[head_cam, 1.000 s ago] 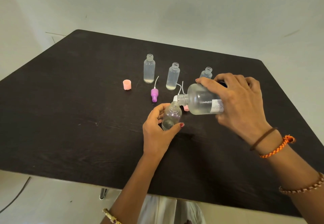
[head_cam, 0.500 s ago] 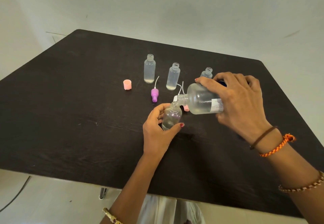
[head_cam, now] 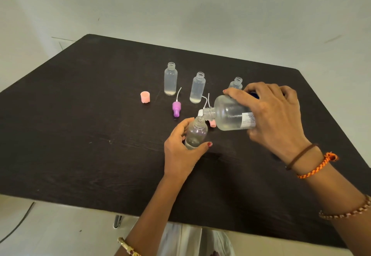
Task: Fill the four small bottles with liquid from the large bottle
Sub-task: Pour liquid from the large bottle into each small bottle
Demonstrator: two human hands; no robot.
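Three open small bottles [head_cam: 170, 78] stand behind purple pump [head_cam: 176, 108].

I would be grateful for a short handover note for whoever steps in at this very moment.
Left hand grips a small bottle on the table. Right hand holds the large bottle tipped, mouth at that bottle's neck. Three open small bottles stand behind; two show only a little liquid, the third is mostly hidden. Left: finish this pour, then top up the others.
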